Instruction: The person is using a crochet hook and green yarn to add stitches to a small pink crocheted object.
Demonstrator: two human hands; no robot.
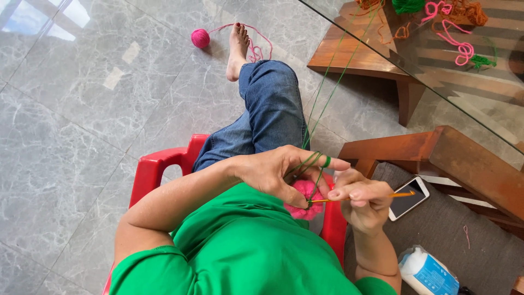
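Grey floor lies open leftward; left hand (278, 172) pinches pink crochet (307, 198), right hand (363, 199) pinches hook (376, 196) beside table edge (453, 150).

The left hand (273, 169) hides most of the pink piece (307, 201) — its shape cannot be told. The bottle (428, 273) is cut by the bottom edge — the bench (480, 109) yarn by the top.
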